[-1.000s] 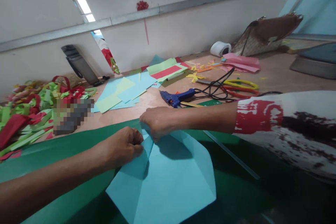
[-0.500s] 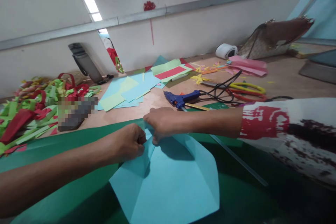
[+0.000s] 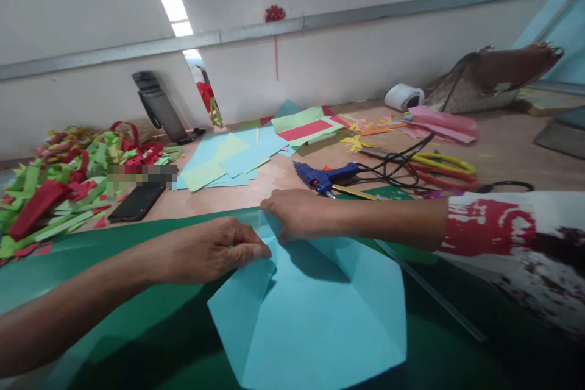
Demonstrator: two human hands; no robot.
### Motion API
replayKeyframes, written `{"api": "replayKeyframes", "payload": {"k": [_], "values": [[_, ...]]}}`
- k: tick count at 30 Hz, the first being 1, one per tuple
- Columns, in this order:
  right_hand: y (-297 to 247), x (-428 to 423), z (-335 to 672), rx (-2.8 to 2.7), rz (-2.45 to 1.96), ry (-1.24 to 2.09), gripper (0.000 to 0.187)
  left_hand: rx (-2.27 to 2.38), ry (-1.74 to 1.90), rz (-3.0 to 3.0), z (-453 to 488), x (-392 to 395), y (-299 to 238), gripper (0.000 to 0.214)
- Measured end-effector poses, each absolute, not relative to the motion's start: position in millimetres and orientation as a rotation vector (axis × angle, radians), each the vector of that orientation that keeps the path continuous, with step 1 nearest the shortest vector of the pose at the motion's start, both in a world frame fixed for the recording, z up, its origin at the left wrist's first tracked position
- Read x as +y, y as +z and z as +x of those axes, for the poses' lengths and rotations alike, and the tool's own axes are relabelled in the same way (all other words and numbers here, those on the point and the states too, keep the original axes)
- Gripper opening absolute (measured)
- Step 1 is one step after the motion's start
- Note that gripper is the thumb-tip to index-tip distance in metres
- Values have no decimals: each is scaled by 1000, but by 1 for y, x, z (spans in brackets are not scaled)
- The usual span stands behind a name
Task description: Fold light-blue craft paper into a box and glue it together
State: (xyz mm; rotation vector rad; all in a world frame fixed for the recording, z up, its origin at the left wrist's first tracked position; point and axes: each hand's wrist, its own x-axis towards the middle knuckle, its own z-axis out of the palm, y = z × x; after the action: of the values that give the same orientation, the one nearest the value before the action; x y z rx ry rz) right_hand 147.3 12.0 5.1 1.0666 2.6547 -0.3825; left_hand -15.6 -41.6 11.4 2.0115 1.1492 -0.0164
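A light blue sheet of paper point(image 3: 320, 323), creased and folded along its sides, lies over a dark green sheet point(image 3: 137, 317). My left hand point(image 3: 226, 250) pinches the folded edge at the paper's far left, thumb and fingers pressed together. On the narrow far end, my right hand point(image 3: 297, 213) grips the upturned flap; some of its fingers are hidden behind the paper. A blue glue gun point(image 3: 324, 177) rests just beyond my right hand. Under my right forearm, a clear glue stick point(image 3: 434, 292) lies slanted on the green sheet.
Paper strips point(image 3: 55, 195) are heaped at left near a phone point(image 3: 139, 201) and a grey bottle point(image 3: 159, 106). Coloured sheets point(image 3: 242, 152) lie at the back. Scissors with yellow handles point(image 3: 443, 163), a white roll point(image 3: 404, 97) and a handbag point(image 3: 493, 76) are at right.
The view has shifted, so most things appear further right. My left hand has turned, its fingers straighter and thumb now showing along the fold. My right hand keeps hold of the paper's far end.
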Motion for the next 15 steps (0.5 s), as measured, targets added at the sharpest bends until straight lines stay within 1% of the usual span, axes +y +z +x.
{"api": "replayKeyframes", "payload": {"k": [4,8,12,15], "values": [[3,15,151,2677,1021,-393,45,1205,83,1968,-30,-48,10,43],[-3,19,155,2725,1023,-414,45,1241,258,1982,-39,-67,6,39],[-2,18,156,2688,1131,-441,40,1242,534,2314,-29,-92,-10,39],[-1,17,157,2661,1197,-443,35,987,775,2565,-14,-104,-27,46]]}}
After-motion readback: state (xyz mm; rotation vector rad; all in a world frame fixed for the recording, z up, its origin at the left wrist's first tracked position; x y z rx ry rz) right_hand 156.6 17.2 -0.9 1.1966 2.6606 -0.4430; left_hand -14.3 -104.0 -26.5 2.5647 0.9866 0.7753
